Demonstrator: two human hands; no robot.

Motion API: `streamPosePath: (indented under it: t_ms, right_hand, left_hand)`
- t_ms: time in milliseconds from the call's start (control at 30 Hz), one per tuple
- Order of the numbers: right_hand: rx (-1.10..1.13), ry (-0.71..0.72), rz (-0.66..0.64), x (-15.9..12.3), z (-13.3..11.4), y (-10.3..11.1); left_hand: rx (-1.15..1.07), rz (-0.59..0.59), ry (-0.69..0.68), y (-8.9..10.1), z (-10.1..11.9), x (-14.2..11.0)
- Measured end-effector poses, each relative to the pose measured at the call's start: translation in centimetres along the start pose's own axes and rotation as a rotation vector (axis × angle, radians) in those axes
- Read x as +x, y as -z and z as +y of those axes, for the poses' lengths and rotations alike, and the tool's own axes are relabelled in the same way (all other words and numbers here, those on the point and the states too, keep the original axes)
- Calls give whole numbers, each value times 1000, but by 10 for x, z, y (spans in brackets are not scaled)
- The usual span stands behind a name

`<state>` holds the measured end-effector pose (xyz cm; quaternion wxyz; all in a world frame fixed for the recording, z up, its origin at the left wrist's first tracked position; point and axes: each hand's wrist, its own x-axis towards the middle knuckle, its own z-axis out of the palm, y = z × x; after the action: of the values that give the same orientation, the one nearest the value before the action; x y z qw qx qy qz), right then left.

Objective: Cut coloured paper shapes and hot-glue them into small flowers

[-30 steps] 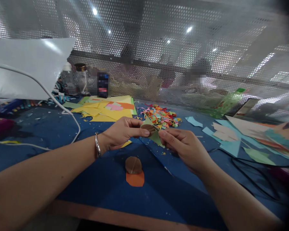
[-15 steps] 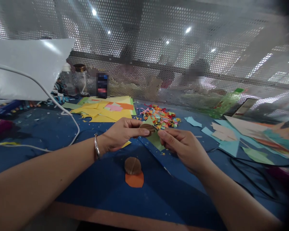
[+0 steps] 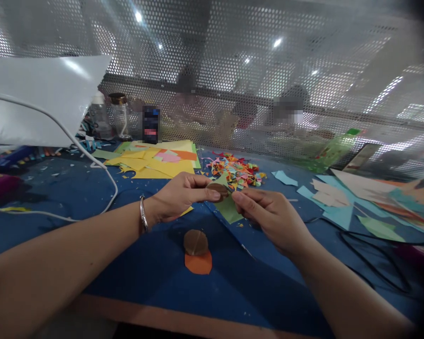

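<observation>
Out in front of me, my left hand (image 3: 178, 195) pinches a round brown disc (image 3: 219, 189) together with a piece of green paper (image 3: 230, 212). The paper sticks out above and below the disc. My right hand (image 3: 268, 214) is closed, thumb and index finger pinching at the paper by the disc's right edge; the exact hold is partly hidden. Nearer to me on the table lies another brown disc (image 3: 195, 242), overlapping a rounded orange paper piece (image 3: 198, 262).
Blue table (image 3: 144, 278); yellow paper sheets (image 3: 162, 167) and a pile of colourful scraps (image 3: 238, 170) lie behind my hands. Light blue paper (image 3: 335, 212) and a black cable (image 3: 371, 263) are right, a white cable (image 3: 106, 174) left. A perforated screen (image 3: 212, 56) stands behind.
The green paper's outline has changed: above the disc its pointed tip now looks curved. Both hands stay in nearly the same place. The disc and orange paper on the table have not moved.
</observation>
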<state>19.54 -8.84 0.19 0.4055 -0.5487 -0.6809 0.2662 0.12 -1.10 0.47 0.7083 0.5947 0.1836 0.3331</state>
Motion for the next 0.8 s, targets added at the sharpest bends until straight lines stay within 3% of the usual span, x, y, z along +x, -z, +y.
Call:
streamPosePath:
  t_ms: [800]
  right_hand:
    - [-115,41,4,0,-3,-1]
  left_hand:
    - [290,52,-68,-2,6,-2]
